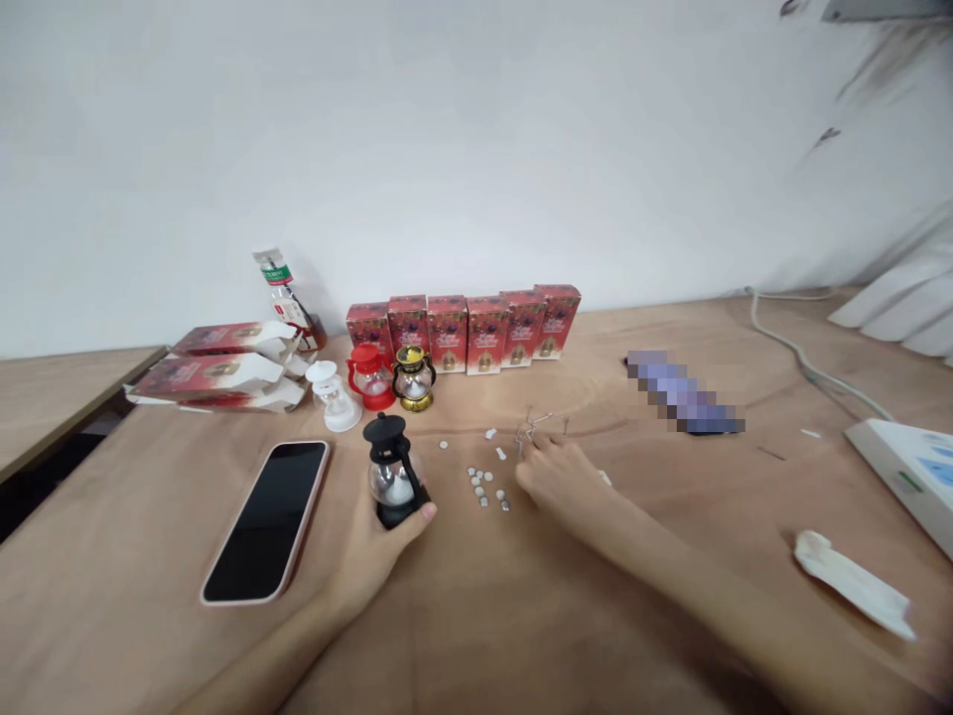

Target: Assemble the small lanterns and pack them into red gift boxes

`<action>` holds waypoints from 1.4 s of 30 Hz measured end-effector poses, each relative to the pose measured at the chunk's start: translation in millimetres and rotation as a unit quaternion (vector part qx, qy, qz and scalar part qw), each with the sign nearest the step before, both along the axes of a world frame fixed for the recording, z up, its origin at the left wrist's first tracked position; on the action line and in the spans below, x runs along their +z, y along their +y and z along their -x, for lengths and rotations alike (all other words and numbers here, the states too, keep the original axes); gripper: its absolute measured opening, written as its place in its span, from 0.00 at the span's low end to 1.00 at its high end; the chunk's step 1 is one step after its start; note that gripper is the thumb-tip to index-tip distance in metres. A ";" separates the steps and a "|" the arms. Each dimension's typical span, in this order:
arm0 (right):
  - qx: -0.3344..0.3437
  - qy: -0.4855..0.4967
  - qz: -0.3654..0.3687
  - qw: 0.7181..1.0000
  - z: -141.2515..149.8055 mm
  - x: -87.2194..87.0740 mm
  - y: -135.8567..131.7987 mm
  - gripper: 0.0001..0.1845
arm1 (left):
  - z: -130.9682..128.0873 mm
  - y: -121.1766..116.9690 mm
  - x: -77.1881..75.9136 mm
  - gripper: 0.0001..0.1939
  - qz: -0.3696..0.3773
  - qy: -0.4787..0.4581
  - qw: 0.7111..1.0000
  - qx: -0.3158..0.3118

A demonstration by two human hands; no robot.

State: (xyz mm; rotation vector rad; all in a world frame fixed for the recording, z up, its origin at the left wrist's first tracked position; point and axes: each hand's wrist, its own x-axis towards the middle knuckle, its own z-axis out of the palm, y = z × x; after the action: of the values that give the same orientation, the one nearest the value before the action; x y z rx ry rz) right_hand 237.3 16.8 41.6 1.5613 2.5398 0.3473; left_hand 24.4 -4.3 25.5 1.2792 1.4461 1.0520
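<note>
A small black lantern (385, 459) with a clear globe stands upright in my left hand (364, 556), whose fingers and thumb wrap its base. My right hand (558, 477) is bent down at the table, fingertips drawn together beside a little heap of thin metal pieces (531, 427). Whether a piece is pinched in them is hidden. Between the hands lie several small silvery discs (477, 482), like button cells, and small white pieces (501, 454). Behind the black lantern stand a white lantern (335, 399), a red lantern (371, 379) and a gold-and-black lantern (415, 381).
Red printed boxes (485, 340) stand in a row near the wall. Opened boxes (215, 375) and a bottle (289, 303) are at the left, a phone (266, 526) nearer. On the right are a blurred-out object (674, 389), a cable (789, 343), a white box (904, 472) and crumpled paper (853, 581).
</note>
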 end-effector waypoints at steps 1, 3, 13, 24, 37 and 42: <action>0.000 -0.012 0.008 1.000 0.3 0.4 0.8 0.12 | 0.1 0.2 -1.2 0.25 -0.003 -0.005 1.000 0.005; -0.008 -0.031 0.006 0.999 0.2 3.9 1.2 0.12 | 0.9 1.4 -5.4 0.26 -0.017 -0.012 1.000 0.020; -0.118 0.241 -0.164 0.949 -12.7 45.8 -19.2 0.06 | 5.4 8.5 -17.6 0.29 -0.094 0.011 0.991 0.092; -0.073 0.593 0.314 0.737 40.4 -14.7 -36.2 0.07 | 37.6 18.9 -18.6 0.30 -0.178 0.082 0.978 0.072; 0.149 0.413 0.110 0.892 61.7 -42.7 -54.1 0.36 | 41.2 13.2 -8.7 0.21 -0.118 0.045 0.992 -0.005; 0.145 0.401 0.095 0.900 65.5 -44.2 -53.2 0.23 | 45.4 10.4 -8.0 0.22 -0.115 0.037 0.992 -0.030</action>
State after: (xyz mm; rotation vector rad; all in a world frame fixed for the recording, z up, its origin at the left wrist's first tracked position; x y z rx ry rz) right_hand 171.9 -36.4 -2.5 1.4381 3.2702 -0.6518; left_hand -21.0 6.0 17.5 1.5298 1.3608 1.1685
